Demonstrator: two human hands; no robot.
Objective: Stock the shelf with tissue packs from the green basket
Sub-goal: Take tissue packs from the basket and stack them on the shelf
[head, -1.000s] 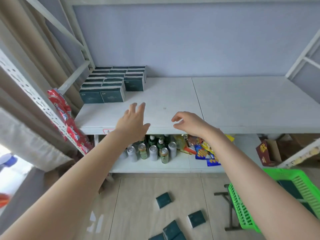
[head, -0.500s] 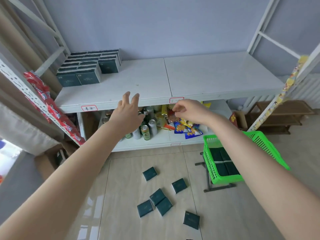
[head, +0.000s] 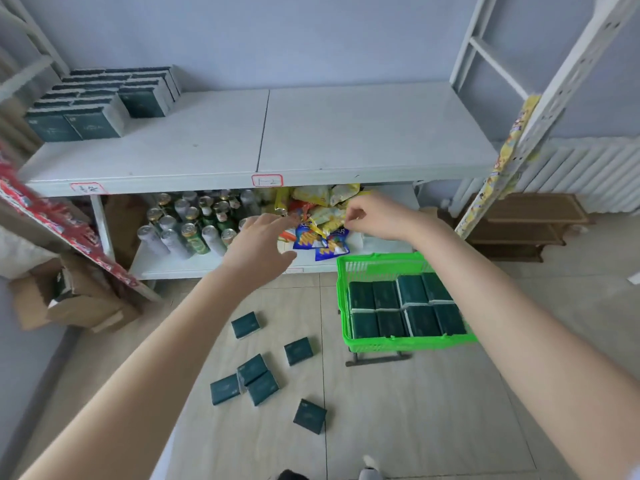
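Reaching down into the green basket (head: 408, 342) looks like the step in hand, says one; in the head view both hands hang in front of the snack bags (head: 318, 206), carrying nothing.

How would you do it well? asks the other.

Lower the right hand (head: 377, 216), since it is the nearer one. Grip a few tissue packs (head: 405, 306) across their short sides, only as many as one hand spans, because the wrapping probably slides. Then set them on the shelf (head: 363, 133), flush beside the stack (head: 104, 102) at its far left.

And the hands now?

The right one is loosely curled and empty. The left hand (head: 258, 249) is relaxed and spread, and it is empty too.

Where do the packs lie from them?

They lie flat in rows inside the basket, nearer than the right hand and slightly to its right, and well apart from the left hand. Loose packs (head: 256, 379) are scattered on the floor (head: 415, 410), left of the basket and nearer than the left hand.
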